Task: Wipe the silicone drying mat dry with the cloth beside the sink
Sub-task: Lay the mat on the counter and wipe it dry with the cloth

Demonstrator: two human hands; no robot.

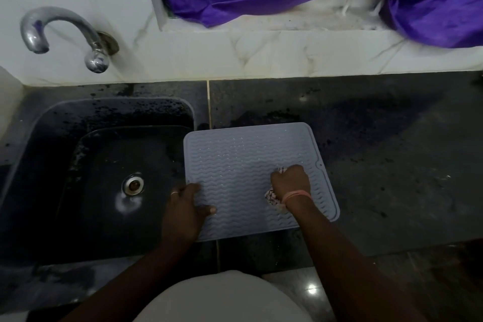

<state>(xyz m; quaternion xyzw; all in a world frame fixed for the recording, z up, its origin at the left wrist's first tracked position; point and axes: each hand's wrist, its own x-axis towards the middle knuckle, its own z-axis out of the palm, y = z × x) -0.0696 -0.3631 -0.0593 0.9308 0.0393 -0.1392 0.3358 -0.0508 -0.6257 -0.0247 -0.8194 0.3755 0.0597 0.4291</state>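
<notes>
Right hand (290,181) grips a bunched patterned cloth (271,197) on the pale blue ribbed silicone mat (243,165); left hand (184,206), fingers straight, presses its sink-side edge; mat lies flat on the dark desk (379,138), skewed slightly clockwise

Cloth (273,195) mostly buried under gripping right hand (290,182) (scraps showing beyond knuckles, beside wrist); pattern unreadable.

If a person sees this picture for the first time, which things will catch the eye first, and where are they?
The pale grey silicone mat on the dark counter, just right of the sink, draws the eye first. On it, the right hand grips a bunched cloth near the right edge, while the left hand rests on the left edge. The bright purple fabric lies at top right.
</notes>
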